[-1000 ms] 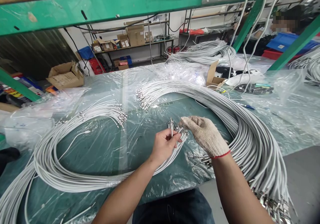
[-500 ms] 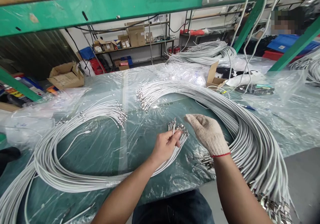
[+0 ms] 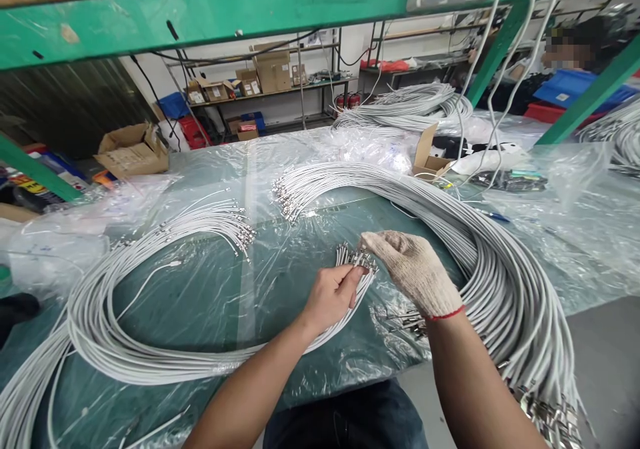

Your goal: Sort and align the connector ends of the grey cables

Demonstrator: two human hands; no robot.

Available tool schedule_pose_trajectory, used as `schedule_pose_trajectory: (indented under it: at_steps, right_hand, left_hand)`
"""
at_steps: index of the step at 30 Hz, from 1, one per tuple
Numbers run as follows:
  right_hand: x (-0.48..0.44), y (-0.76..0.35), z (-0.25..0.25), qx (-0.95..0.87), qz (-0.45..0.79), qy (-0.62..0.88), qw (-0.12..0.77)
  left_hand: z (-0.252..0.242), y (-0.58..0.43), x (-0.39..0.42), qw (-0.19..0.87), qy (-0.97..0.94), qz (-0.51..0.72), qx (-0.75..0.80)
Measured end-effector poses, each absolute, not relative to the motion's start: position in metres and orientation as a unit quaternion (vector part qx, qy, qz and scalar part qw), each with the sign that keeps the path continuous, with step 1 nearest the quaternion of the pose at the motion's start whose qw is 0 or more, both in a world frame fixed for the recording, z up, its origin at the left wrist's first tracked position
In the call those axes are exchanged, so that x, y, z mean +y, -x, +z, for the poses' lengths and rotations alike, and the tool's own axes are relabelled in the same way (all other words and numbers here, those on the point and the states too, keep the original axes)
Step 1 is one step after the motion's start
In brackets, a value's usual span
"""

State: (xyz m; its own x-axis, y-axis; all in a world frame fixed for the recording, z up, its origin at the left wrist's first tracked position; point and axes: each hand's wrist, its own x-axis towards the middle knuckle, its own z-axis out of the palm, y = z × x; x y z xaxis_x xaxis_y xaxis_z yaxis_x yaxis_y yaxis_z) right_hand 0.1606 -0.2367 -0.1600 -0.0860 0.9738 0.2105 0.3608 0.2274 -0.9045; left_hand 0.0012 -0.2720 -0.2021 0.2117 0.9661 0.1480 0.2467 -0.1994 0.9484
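Note:
My left hand point(image 3: 333, 297) is bare and closed around the end of a bundle of white cables point(image 3: 165, 363), just below the metal connectors point(image 3: 356, 257) at their tips. The bundle curves away to the left across the table. My right hand point(image 3: 413, 269) wears a knitted glove with a red cuff. Its thumb and fingers are pinched together at the upper right of those connectors; whatever is between the fingertips is too small to make out. Beyond and to the right of this hand lies a thicker bundle of white cables point(image 3: 480, 235) with metal ends.
Clear plastic film covers the green table point(image 3: 200, 302). A small open carton point(image 3: 427, 162) stands at the back right, near hanging white cords point(image 3: 493, 102). A green beam point(image 3: 200, 25) crosses above. Another cable heap point(image 3: 400, 105) lies behind, and a person point(image 3: 570, 52) is at far right.
My right hand has moved left and slightly down, bringing its pinched fingertips to the connectors. My left hand keeps its hold, and a connector raised above it has lowered among the others.

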Motion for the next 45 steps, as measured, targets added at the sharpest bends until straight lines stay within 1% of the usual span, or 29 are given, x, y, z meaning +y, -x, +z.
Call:
schedule_pose_trajectory:
  at_steps: [4, 7, 11, 13, 15, 19, 21, 24, 26, 27, 29, 31, 33, 36, 37, 39, 42, 45]
  right_hand:
    - [-0.235, -0.159, -0.163, -0.652, 0.369, 0.504, 0.429]
    - [-0.236, -0.157, -0.163, -0.630, 0.391, 0.506, 0.440]
    - [-0.238, -0.154, -0.164, -0.570, 0.478, 0.472, 0.473]
    - [-0.239, -0.153, -0.164, -0.554, 0.503, 0.460, 0.479]
    - [-0.239, -0.151, -0.163, -0.560, 0.491, 0.462, 0.481]
    - [-0.238, -0.153, -0.160, -0.599, 0.406, 0.503, 0.474]
    - [-0.234, -0.158, -0.160, -0.625, 0.340, 0.546, 0.443]
    - [-0.227, -0.171, -0.160, -0.667, 0.162, 0.645, 0.335]
    - [-0.227, -0.175, -0.160, -0.675, 0.060, 0.682, 0.276]
    - [-0.230, -0.173, -0.160, -0.681, 0.047, 0.682, 0.263]
    - [-0.243, -0.162, -0.160, -0.724, 0.089, 0.634, 0.257]
    - [-0.262, -0.140, -0.163, -0.803, 0.144, 0.531, 0.232]
    - [-0.282, -0.112, -0.173, -0.882, 0.137, 0.408, 0.192]
    - [-0.301, -0.072, -0.196, -0.936, 0.123, 0.290, 0.154]
    - [-0.304, -0.061, -0.205, -0.947, 0.120, 0.266, 0.136]
    - [-0.308, -0.046, -0.222, -0.961, 0.104, 0.236, 0.102]
    - [-0.309, -0.035, -0.236, -0.968, 0.084, 0.225, 0.068]
    - [-0.309, -0.034, -0.231, -0.961, 0.069, 0.260, 0.055]
  left_hand:
    - [-0.203, -0.001, -0.272, 0.414, -0.656, 0.416, 0.475]
    - [-0.202, -0.001, -0.272, 0.412, -0.660, 0.414, 0.472]
    - [-0.199, -0.002, -0.272, 0.425, -0.659, 0.413, 0.464]
    - [-0.200, -0.002, -0.272, 0.426, -0.658, 0.412, 0.464]
    - [-0.201, -0.003, -0.273, 0.427, -0.656, 0.414, 0.465]
    - [-0.204, -0.004, -0.272, 0.435, -0.652, 0.413, 0.464]
    - [-0.201, -0.004, -0.271, 0.413, -0.656, 0.417, 0.475]
    - [-0.190, 0.005, -0.269, 0.357, -0.656, 0.423, 0.513]
    - [-0.180, 0.020, -0.272, 0.338, -0.672, 0.396, 0.527]
    - [-0.174, 0.032, -0.277, 0.336, -0.688, 0.367, 0.529]
    - [-0.164, 0.062, -0.293, 0.332, -0.724, 0.285, 0.534]
    - [-0.159, 0.098, -0.318, 0.328, -0.743, 0.178, 0.555]
    - [-0.158, 0.136, -0.345, 0.319, -0.735, 0.070, 0.595]
    - [-0.166, 0.183, -0.378, 0.243, -0.697, -0.032, 0.674]
    - [-0.169, 0.193, -0.385, 0.219, -0.692, -0.048, 0.687]
    - [-0.173, 0.205, -0.394, 0.201, -0.693, -0.068, 0.689]
    - [-0.167, 0.209, -0.399, 0.218, -0.694, -0.078, 0.681]
    - [-0.144, 0.212, -0.403, 0.201, -0.699, -0.011, 0.687]
